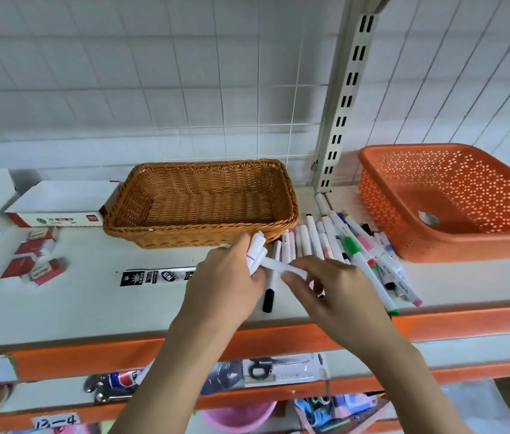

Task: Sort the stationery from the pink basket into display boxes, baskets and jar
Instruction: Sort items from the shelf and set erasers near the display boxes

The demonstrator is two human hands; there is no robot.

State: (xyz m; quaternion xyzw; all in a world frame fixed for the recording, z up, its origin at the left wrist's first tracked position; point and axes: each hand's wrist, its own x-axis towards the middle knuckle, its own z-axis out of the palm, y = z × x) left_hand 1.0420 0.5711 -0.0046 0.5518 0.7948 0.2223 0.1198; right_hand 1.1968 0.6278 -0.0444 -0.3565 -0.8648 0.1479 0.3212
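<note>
At frame centre my left hand point(228, 277) grips a bundle of white markers point(256, 252), and my right hand point(332, 289) pinches one more white marker point(281, 267) against it. Loose markers point(341, 245) lie on the shelf point(90, 308) between the wicker basket point(200, 202) and the orange basket point(454, 198), right of centre.

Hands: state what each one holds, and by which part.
The left hand grips a bundle of white markers around their middles. The right hand pinches one white marker near its end, passing it across.
</note>
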